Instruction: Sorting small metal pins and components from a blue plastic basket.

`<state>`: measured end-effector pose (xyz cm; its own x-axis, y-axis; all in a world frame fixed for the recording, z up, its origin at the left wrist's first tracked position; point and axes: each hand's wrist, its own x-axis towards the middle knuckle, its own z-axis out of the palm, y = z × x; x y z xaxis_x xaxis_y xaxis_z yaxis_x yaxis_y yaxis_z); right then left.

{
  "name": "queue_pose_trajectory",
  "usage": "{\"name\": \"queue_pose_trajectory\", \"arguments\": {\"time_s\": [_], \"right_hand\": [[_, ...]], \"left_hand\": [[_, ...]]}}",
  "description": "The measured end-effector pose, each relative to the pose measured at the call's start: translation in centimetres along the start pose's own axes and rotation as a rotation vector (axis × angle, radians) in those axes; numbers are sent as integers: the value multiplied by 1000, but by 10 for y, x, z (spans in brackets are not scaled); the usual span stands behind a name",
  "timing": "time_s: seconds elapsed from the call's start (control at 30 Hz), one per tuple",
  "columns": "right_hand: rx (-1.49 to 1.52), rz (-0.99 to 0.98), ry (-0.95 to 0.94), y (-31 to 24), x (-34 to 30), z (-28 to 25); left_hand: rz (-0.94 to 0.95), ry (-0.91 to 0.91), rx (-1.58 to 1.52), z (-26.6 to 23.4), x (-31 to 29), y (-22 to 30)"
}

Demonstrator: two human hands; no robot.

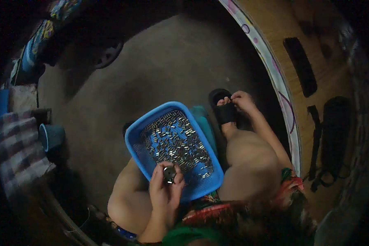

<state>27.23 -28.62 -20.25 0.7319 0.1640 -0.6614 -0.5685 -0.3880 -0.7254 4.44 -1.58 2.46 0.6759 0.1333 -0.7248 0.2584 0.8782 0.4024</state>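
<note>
A blue plastic basket [133, 141] rests across my lap, tilted, with many small shiny metal pins [172, 141] spread over its mesh bottom. Over its near left edge, my left hand [165, 188] is closed around a small round dark metal piece [169, 174], and a bright pin shows at that piece's lower side. My right hand [244, 101] reaches down past my right knee to the black slipper [226, 113] on my foot. Its fingertips are pinched together beside the toes; whatever they hold, if anything, is too small to make out.
Teal material [203, 123] shows beside the basket's far right side. On the left are a small bucket [53, 137] and a checked cloth [18, 147]. A wooden surface [270, 24] with a patterned fabric edge runs along the right, carrying dark objects [300, 67].
</note>
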Motion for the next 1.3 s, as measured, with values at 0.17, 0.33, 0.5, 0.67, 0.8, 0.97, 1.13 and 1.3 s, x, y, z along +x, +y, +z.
{"name": "queue_pose_trajectory", "arguments": {"time_s": [0.17, 0.33, 0.5, 0.67, 0.8, 0.97, 1.13, 1.3], "right_hand": [[-170, -173, -118, -94, -61, 19], [-250, -481, -336, -180, -120, 41], [-271, -565, -502, -236, -188, 73], [204, -291, -587, -204, -232, 128], [429, 130, -529, -139, -240, 181], [1005, 233, -704, -101, -253, 221], [991, 141, -884, -97, -230, 221], [1013, 125, -708, -71, -164, 227]], "left_hand": [[43, -50, -52, -5, -4, 5], [91, -161, -196, -17, -4, 5], [161, -219, -218, -26, -4, 8], [278, -207, -196, -27, -6, 3], [456, -295, -117, -28, -8, 4], [726, -238, 188, -20, -12, 5], [1039, -163, 432, -16, -11, -4], [1240, -177, 688, -14, -8, -21]]}}
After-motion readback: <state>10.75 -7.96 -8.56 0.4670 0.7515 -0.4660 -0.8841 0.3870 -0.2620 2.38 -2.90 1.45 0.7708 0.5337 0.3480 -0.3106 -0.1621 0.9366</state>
